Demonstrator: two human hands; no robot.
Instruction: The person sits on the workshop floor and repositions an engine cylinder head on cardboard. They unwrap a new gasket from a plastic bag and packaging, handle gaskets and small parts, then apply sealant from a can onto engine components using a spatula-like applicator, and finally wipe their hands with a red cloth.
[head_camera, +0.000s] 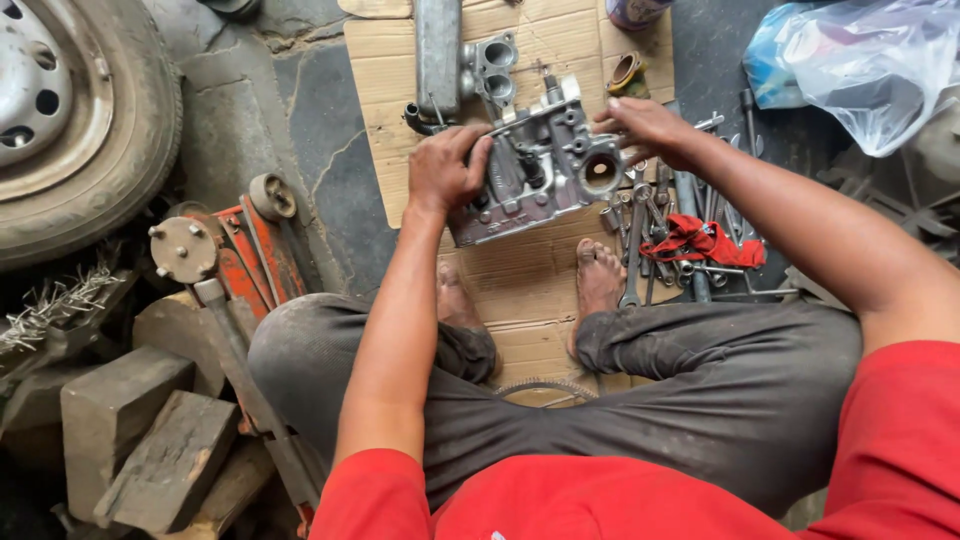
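A grey cast-metal engine part (545, 170) with round ports rests on a sheet of cardboard (530, 270) in front of my bare feet. My left hand (443, 168) grips its left end, fingers curled over the edge. At its right end, my right hand (648, 128) holds the top corner beside a large round opening. A second metal casting (455, 60) with two oval ports lies on the cardboard just behind it.
Wrenches and sockets (660, 230) and a red rag (705, 242) lie to the right. A plastic bag (870, 60) sits far right. On the left are a car wheel (70, 120), an orange floor jack (240, 250) and wooden blocks (140, 430).
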